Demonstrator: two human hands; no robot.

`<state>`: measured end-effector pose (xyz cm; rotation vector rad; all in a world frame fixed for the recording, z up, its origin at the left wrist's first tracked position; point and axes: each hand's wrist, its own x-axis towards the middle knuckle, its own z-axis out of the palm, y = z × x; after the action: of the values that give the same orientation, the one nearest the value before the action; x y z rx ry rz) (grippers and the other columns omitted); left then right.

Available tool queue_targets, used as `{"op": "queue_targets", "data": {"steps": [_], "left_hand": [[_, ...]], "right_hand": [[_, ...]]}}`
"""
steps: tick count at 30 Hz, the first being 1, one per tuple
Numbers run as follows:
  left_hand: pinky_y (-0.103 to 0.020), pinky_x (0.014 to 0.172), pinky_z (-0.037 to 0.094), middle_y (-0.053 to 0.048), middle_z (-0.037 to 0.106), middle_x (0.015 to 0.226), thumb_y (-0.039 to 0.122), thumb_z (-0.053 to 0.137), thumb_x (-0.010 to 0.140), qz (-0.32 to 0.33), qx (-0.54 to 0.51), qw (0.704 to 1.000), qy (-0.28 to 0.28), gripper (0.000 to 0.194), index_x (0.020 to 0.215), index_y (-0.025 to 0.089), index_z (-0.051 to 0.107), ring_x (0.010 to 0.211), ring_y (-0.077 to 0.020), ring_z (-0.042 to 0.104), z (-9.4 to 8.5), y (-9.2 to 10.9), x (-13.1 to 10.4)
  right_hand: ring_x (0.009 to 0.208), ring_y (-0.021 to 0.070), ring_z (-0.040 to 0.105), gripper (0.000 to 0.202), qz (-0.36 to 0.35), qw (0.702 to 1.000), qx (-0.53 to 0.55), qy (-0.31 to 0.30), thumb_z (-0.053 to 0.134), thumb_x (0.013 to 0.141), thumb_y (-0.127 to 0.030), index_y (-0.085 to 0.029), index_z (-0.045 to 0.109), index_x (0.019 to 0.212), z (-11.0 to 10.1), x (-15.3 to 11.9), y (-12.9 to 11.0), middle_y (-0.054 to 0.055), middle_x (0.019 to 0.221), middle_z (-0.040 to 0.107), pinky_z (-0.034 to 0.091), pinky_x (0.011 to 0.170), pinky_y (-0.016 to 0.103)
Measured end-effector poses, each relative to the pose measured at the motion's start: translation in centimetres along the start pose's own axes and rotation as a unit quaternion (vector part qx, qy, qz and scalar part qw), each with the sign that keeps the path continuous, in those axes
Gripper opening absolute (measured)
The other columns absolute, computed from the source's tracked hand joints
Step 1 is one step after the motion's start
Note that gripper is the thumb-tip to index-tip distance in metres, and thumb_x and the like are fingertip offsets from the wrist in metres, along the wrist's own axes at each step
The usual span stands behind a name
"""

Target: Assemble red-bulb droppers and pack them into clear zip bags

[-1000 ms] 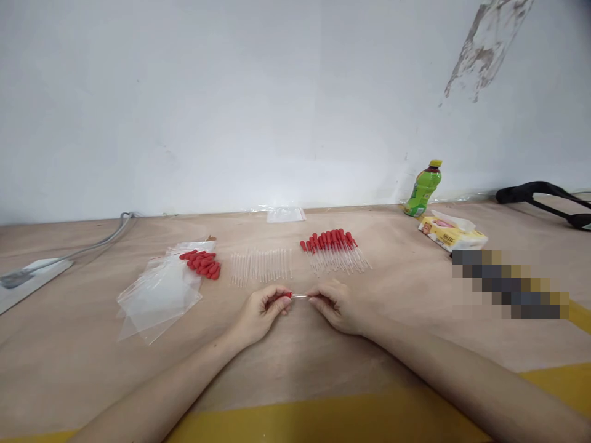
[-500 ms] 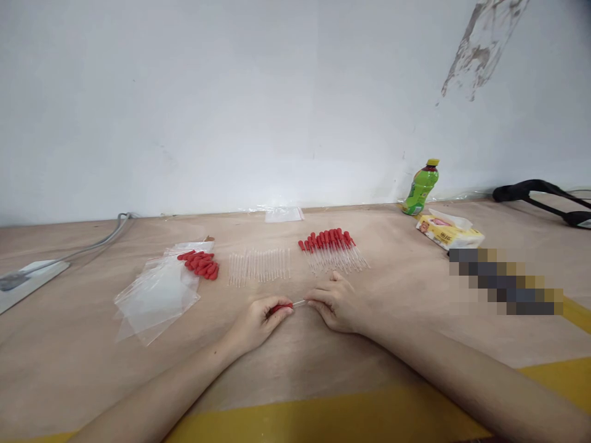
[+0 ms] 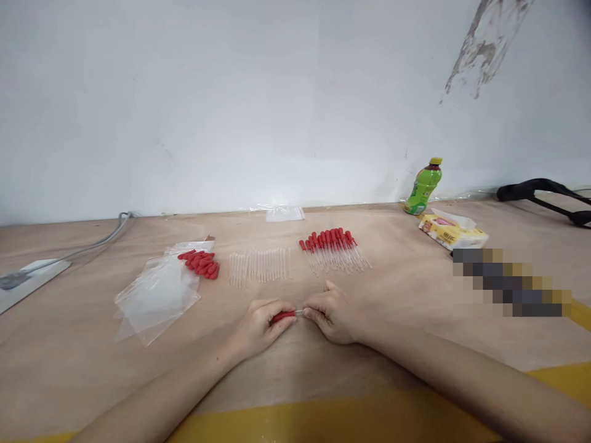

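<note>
My left hand (image 3: 265,326) is closed on a red rubber bulb (image 3: 284,315) at the front middle of the table. From the bulb's right end a thin clear tube (image 3: 299,312) runs into the pinched fingers of my right hand (image 3: 331,312). Behind my hands lies a row of clear tubes (image 3: 261,266). To its right, several tubes with red bulbs on their ends (image 3: 332,246) lie side by side. Loose red bulbs (image 3: 201,264) are heaped on clear plastic bags (image 3: 159,295) at the left.
A green bottle (image 3: 423,187) and a yellow tissue box (image 3: 452,232) stand at the back right, near a black object (image 3: 540,187). A white power strip (image 3: 34,280) with a grey cable is at the far left. A small plastic bag (image 3: 284,214) lies by the wall.
Both hands have moved slightly toward the table's front edge. My right fingers have come closer to the bulb along the tube, so less of the tube shows.
</note>
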<state>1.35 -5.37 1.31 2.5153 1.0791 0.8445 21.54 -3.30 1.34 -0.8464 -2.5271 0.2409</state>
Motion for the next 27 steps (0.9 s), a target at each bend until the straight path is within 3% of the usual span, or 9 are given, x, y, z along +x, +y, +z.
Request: {"op": "queue_targets", "data": {"steps": [7,10,13,16,18,20,27], "left_hand": [[-0.024,0.067,0.045,-0.004,0.063,0.081,0.022,0.043,0.086,0.06,0.046,0.997,-0.023,0.017,0.091,0.017,0.058,0.073,-0.0135,0.057,-0.5,-0.9,0.5],[-0.026,0.07,0.045,-0.005,0.06,0.09,0.025,0.048,0.083,0.01,0.045,0.999,0.014,0.023,0.105,0.018,0.052,0.079,-0.0147,0.056,-0.9,-1.5,0.5],[-0.026,0.064,0.046,-0.004,0.057,0.087,0.03,0.055,0.078,-0.078,0.027,0.995,0.057,0.04,0.115,0.019,0.044,0.072,-0.014,0.054,-1.2,-2.2,0.4],[-0.025,0.061,0.044,-0.002,0.055,0.08,0.029,0.053,0.079,-0.106,0.01,0.994,0.025,0.022,0.098,0.018,0.055,0.067,-0.0125,0.052,-1.3,-2.6,0.4],[-0.025,0.063,0.043,-0.002,0.056,0.081,0.026,0.051,0.08,-0.097,0.004,0.995,0.004,0.014,0.089,0.018,0.059,0.069,-0.0125,0.052,-1.4,-2.6,0.5],[-0.025,0.064,0.043,-0.003,0.057,0.083,0.025,0.05,0.08,-0.093,-0.003,0.996,-0.001,0.014,0.088,0.018,0.059,0.07,-0.0127,0.053,-1.5,-2.4,0.7],[-0.025,0.062,0.043,-0.004,0.057,0.082,0.026,0.049,0.08,-0.094,0.0,0.996,-0.009,0.015,0.087,0.017,0.059,0.069,-0.0129,0.053,-1.7,-2.1,0.6]], "right_hand": [[0.055,0.0094,0.047,0.023,0.036,0.999,0.01,-0.019,0.037,0.085,-0.02,-0.018,0.054,0.069,-0.4,0.3,-0.7,-0.002,0.064,0.061,0.03,0.071,0.029],[0.059,0.0119,0.051,0.02,0.06,0.998,-0.003,-0.019,0.042,0.083,-0.023,-0.018,0.056,0.07,-1.6,0.5,-0.7,0.001,0.067,0.062,0.033,0.061,0.025],[0.055,0.0113,0.053,0.022,0.121,0.99,0.069,-0.031,0.042,0.082,-0.024,-0.018,0.057,0.068,-2.7,1.3,1.0,0.001,0.065,0.063,0.034,0.053,0.022],[0.046,0.0097,0.053,0.028,0.268,0.953,0.143,0.012,0.036,0.083,-0.025,-0.016,0.057,0.067,-3.4,3.0,3.8,0.001,0.06,0.064,0.036,0.05,0.021],[0.053,0.0119,0.056,0.026,0.34,0.932,0.09,0.086,0.041,0.08,-0.028,-0.016,0.059,0.064,-3.6,4.4,5.6,0.003,0.061,0.064,0.037,0.053,0.022],[0.06,0.0149,0.058,0.027,0.387,0.914,0.018,0.117,0.045,0.077,-0.031,-0.017,0.059,0.06,-3.6,5.6,6.9,0.003,0.061,0.064,0.037,0.055,0.023],[0.069,0.0202,0.058,0.032,0.442,0.888,-0.064,0.111,0.046,0.074,-0.039,-0.017,0.06,0.056,-2.4,6.9,8.4,0.007,0.066,0.063,0.035,0.058,0.027]]}}
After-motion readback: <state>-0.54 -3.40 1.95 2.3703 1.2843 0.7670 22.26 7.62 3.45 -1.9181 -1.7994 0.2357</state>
